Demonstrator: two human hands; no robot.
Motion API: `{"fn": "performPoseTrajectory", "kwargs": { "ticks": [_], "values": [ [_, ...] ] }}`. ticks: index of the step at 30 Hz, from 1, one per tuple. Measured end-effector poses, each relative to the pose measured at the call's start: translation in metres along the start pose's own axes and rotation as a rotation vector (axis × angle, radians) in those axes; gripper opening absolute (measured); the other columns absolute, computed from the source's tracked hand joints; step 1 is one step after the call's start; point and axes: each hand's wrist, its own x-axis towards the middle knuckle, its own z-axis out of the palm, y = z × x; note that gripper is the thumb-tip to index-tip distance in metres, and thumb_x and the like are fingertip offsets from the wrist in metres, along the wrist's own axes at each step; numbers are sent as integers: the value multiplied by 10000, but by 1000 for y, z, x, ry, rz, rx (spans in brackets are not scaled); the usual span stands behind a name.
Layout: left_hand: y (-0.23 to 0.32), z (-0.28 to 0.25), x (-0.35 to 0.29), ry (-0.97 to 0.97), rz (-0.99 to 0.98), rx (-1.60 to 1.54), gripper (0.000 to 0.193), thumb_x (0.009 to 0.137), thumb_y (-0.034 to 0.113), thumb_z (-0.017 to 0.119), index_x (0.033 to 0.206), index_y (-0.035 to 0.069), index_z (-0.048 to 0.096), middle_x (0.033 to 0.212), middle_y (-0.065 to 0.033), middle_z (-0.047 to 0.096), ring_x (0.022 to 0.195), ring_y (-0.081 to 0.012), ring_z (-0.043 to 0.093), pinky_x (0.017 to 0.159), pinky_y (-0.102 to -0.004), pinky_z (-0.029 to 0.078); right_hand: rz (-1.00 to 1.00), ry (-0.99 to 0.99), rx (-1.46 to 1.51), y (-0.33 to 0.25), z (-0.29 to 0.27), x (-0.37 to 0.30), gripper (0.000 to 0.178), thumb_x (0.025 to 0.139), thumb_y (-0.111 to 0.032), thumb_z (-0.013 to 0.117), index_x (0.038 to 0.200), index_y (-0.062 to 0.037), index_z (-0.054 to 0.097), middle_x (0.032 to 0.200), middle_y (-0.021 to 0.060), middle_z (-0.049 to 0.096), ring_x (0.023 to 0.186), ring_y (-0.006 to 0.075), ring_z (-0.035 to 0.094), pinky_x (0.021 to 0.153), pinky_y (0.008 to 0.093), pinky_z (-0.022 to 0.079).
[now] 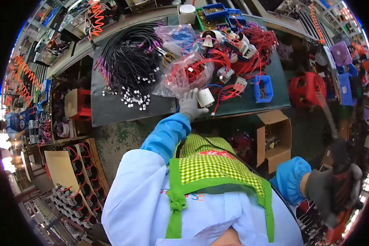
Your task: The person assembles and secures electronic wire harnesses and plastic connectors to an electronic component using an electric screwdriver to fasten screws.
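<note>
My left hand (190, 105), in a grey glove, is at the table's near edge with its fingers apart. A white box-shaped part (206, 98) with wires sits right against its index finger and thumb; I see no grip closed round it. To the left of the fingers lies a clear plastic bag (182, 76) with red wires in it. Off to the right, away from the table, my right hand (322, 186) in a dark grey glove is wrapped round a red and black cordless power driver (341, 164). Motion blurs the tool, and its long shaft points up.
Black cables (129, 53) with white connectors cover the table's left side. Red wire bundles (262, 37) and a blue bin of small parts (263, 89) are on the right. An open cardboard box (274, 139) stands below the edge, near a red stool (307, 88).
</note>
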Motion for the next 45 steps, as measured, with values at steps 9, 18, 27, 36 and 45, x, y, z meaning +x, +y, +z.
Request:
{"fn": "performPoseTrajectory", "kwargs": {
  "ticks": [9, 18, 27, 36, 45],
  "values": [
    [5, 10, 19, -23, 146, -104, 869, 615, 397, 801, 1331, 131, 384, 1302, -102, 486, 1209, -342, 465, 999, -492, 350, 301, -940, -124, 23, -49, -12, 783, 783, -473, 716, 1411, -173, 358, 1216, -12, 556, 1261, 300, 451, 1110, 623, 197],
    [24, 6, 53, -124, 91, 160, 1044, 640, 498, 761, 1445, 63, 259, 1396, -154, 413, 1298, -343, 371, 1059, -522, 293, 288, -640, -414, 28, -130, 14, 877, 790, -599, 641, 1425, -104, 293, 960, 21, 508, 985, 277, 529, 997, 576, 351],
    [217, 12, 36, 125, 725, -281, 517, 805, 321, 647, 1225, 56, 505, 1186, -163, 533, 1111, -339, 501, 958, -447, 391, 418, -578, -605, 31, -196, 24, 896, 838, -608, 572, 1449, -46, 232, 960, 77, 526, 929, 287, 577, 974, 530, 445],
    [317, 164, 154, -115, 325, 571, 268, 859, 159, 502, 973, 64, 726, 997, -141, 683, 1077, -391, 545, 1079, -620, 161, 518, -640, -898, -6, -234, 26, 934, 810, -640, 585, 1440, -52, 226, 945, 76, 524, 878, 258, 572, 936, 491, 474],
    [305, 175, 171, -152, 328, 569, 287, 899, 140, 447, 988, 89, 716, 958, -131, 679, 1038, -345, 579, 1107, -621, 72, 670, -596, -881, -4, -256, 29, 800, 844, -453, 637, 1400, -20, 257, 914, 84, 506, 854, 254, 558, 858, 465, 481]
  ]
}}
